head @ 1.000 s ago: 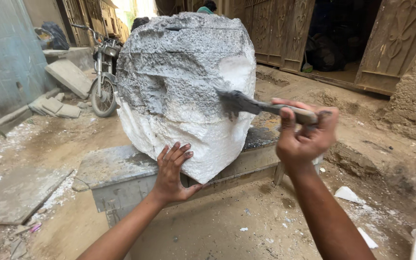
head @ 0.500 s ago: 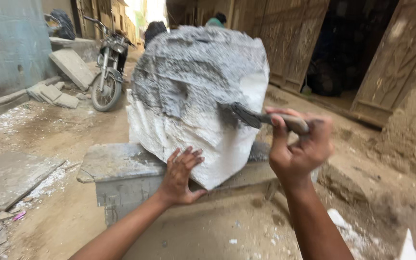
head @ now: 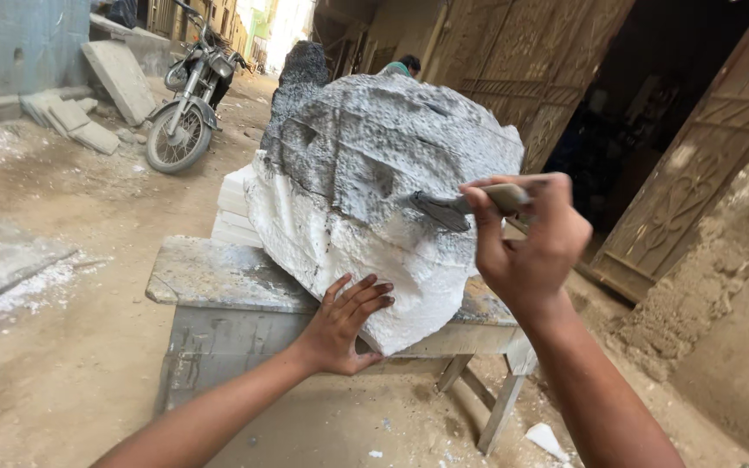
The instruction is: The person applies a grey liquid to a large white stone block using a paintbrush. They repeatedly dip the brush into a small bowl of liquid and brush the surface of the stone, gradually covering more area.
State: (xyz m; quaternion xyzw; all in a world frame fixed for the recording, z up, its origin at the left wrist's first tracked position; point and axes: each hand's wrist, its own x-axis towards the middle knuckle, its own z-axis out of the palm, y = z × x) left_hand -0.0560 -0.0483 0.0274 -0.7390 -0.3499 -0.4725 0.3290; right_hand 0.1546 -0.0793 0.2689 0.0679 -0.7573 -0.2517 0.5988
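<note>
The left hand presses spread fingers against a white block on a table. The right hand grips a brush, its bristles touching the block's grey coat.

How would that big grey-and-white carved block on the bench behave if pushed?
The big grey-and-white carved block looks like foam, so probably light. It overhangs the dusty bench, steadied by the left hand, so it might tip. White chips suggest it crumbles.
</note>
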